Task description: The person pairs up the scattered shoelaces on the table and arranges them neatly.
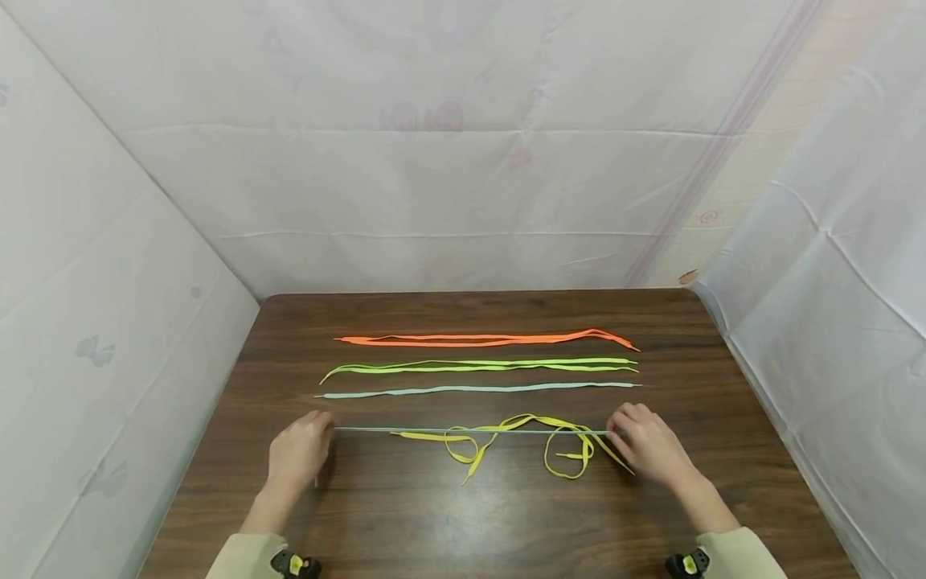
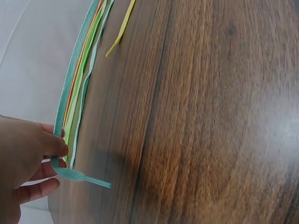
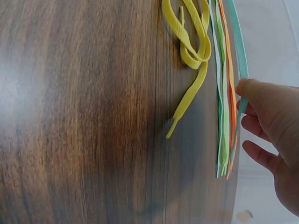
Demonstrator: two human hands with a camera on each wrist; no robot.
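Observation:
A teal shoelace is stretched straight between my two hands, raised off the table. My left hand pinches it near one end; in the left wrist view its tipped end dangles below the fingers. With thumb and fingers, my right hand pinches the other end, and that tip hangs down in the right wrist view. Under the taut lace, yellow shoelaces lie loosely curled on the table. Just beyond, a second teal shoelace lies nearly straight from left to right.
Farther back on the brown wooden table lie green shoelaces and orange shoelaces, in rows side by side. White patterned sheeting rises behind the table and on both sides.

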